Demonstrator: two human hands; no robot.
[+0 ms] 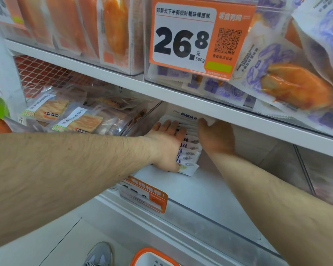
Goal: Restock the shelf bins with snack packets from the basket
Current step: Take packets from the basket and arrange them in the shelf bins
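Hands, two, left [164,144] flat and right [216,136] clasping, on one row of white packets [189,150] in one clear bin [210,191].

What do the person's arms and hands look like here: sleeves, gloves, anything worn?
Both forearms are bare to the frame edge, with visible hair; no sleeves show. Left hand and right hand have no gloves; no watch, ring or wristband is visible.

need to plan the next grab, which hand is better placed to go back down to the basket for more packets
Probably the right hand: it only touches the far end of the white packets, and the basket lies below, nearer its forearm. The left hand presses flat on the row, steadying it.
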